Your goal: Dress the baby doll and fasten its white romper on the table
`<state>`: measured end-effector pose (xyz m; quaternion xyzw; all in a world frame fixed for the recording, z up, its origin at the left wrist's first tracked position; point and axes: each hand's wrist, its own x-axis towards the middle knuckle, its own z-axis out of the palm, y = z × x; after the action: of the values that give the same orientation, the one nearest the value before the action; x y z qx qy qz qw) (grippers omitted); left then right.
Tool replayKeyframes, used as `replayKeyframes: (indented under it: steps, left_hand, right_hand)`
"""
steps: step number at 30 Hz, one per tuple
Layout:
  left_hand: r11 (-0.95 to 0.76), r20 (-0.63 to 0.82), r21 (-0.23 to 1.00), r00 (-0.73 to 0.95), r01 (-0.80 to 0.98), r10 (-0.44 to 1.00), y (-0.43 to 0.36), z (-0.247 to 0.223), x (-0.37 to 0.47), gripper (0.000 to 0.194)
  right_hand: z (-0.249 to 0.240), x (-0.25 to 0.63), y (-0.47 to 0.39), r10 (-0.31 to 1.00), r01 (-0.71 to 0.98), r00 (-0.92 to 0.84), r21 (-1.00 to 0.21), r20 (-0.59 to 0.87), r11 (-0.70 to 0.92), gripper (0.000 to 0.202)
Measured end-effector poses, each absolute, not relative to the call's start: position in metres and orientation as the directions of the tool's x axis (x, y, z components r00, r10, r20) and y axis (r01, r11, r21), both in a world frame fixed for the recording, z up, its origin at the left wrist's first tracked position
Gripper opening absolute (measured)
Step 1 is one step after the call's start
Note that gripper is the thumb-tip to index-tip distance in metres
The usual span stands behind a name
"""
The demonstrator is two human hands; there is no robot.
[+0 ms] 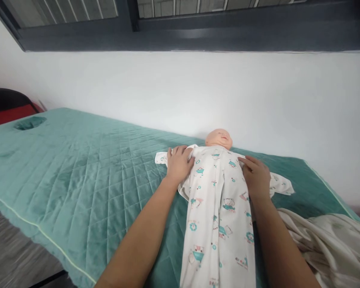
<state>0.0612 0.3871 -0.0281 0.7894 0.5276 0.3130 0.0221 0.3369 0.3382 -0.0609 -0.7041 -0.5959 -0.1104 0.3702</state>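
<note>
Two hands: both lay on a baby doll dressed in a white printed sleepsuit (pixel 219 208), one at each side of its chest.
Left hand: the left hand (pixel 178 163) rested flat, fingers loosely spread, over the doll's shoulder and the sleepsuit's sleeve on that side; it pressed the cloth and did not clamp it.
Right hand: the right hand (pixel 256 178) lay flat with fingers together on the other side of the chest, beside the other sleeve (pixel 280 186), which stretched outward; it gripped nothing.
Doll: it lay on its back, bald head (pixel 219 139) toward the white wall (pixel 198 92), legs toward the camera.
Sleepsuit: white cotton with small teal and pink animal prints, covering the doll from neck to feet.
Bed: a massage bed under a quilted teal velvet cover (pixel 78 172) carried the doll, near the wall side and toward the right end; a round face hole (pixel 30 123) showed at the far left end.
Cloth: a crumpled cream sheet (pixel 327 244) lay just beside the right forearm.
Window: a dark grey window frame (pixel 198 32) ran above the wall.
</note>
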Motion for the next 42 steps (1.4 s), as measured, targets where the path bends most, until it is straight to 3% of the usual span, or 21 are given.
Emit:
replayKeyframes:
  steps: [3,9,14,18,20,23,26,29,34,39,42]
  left_hand:
    - [-0.424,0.442,0.337,0.255,0.841,0.86,0.392,-0.028,0.059,0.033]
    - [-0.263,0.419,0.474,0.048,0.841,0.907,0.404,-0.03,0.04,0.028]
    - [-0.255,0.413,0.479,0.041,0.84,0.91,0.402,-0.031,0.042,0.028]
    - [-0.251,0.411,0.483,0.035,0.839,0.911,0.402,-0.032,0.043,0.027]
    - [-0.248,0.407,0.487,0.034,0.838,0.913,0.403,-0.032,0.042,0.027]
    - [-0.247,0.4,0.49,0.036,0.836,0.916,0.403,-0.033,0.043,0.026]
    - [-0.24,0.394,0.493,0.031,0.836,0.919,0.404,-0.032,0.044,0.026]
    - [-0.234,0.377,0.486,0.04,0.842,0.925,0.406,-0.032,0.046,0.026]
    - [-0.272,0.369,0.43,0.108,0.861,0.923,0.407,-0.034,0.047,0.029]
    - [-0.295,0.387,0.387,0.137,0.874,0.912,0.405,-0.035,0.049,0.029]
    - [-0.307,0.382,0.389,0.151,0.869,0.912,0.403,-0.031,0.047,0.028]
  right_hand:
    - [-0.062,0.341,0.335,0.764,0.922,0.306,-0.375,0.568,-0.091,0.043]
    - [-0.063,0.351,0.327,0.776,0.875,0.434,-0.421,0.457,-0.241,0.046]
    - [-0.042,0.327,0.32,0.758,0.793,0.469,-0.594,0.453,-0.136,0.041]
    - [-0.006,0.29,0.316,0.867,0.724,0.375,-0.687,0.329,-0.053,0.044]
    - [0.008,0.273,0.323,0.922,0.792,0.188,-0.608,0.338,0.062,0.043]
    - [0.021,0.25,0.35,0.944,0.891,-0.127,-0.382,0.305,0.244,0.044]
    - [0.028,0.224,0.384,0.928,0.912,-0.341,-0.187,0.147,0.365,0.036]
    - [0.031,0.196,0.41,0.888,0.887,-0.458,-0.078,-0.046,0.454,0.025]
    - [0.026,0.176,0.434,0.847,0.863,-0.5,-0.029,-0.182,0.504,0.012]
    - [0.03,0.187,0.441,0.8,0.824,-0.565,-0.105,-0.202,0.556,0.02]
    - [0.04,0.193,0.436,0.811,0.839,-0.541,-0.08,-0.223,0.538,0.034]
